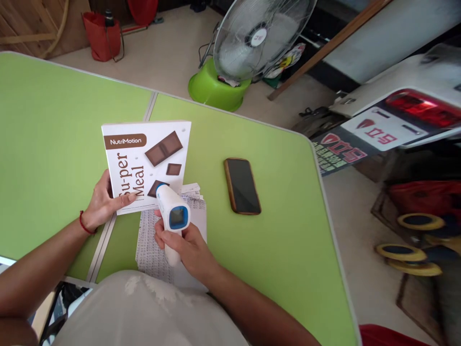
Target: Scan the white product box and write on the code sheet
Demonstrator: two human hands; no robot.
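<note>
My left hand (pixel 104 202) grips the lower left corner of a white box (pixel 169 134) printed "NutriMotion Su-per Meal" with chocolate pieces, its thumb across the front. The box is tilted up over the green table (pixel 281 269). In my right hand (pixel 185 247) is a white infrared thermometer (pixel 167 202) with a blue-rimmed screen, held by its handle. Its nose points toward the box's lower right part; whether they touch I cannot tell. Beneath both lie papers (pixel 154 245) covered with handwriting. A phone (pixel 243 185) in a brown case lies to their right, its screen dark.
Past the table's far edge, a large fan (pixel 259 36) stands at a green plastic stool (pixel 216 89). A red bag (pixel 104 38) with a bottle sits on the floor. At the right are a white vehicle's rear (pixel 403 96) and round yellow-rimmed seats (pixel 399 252).
</note>
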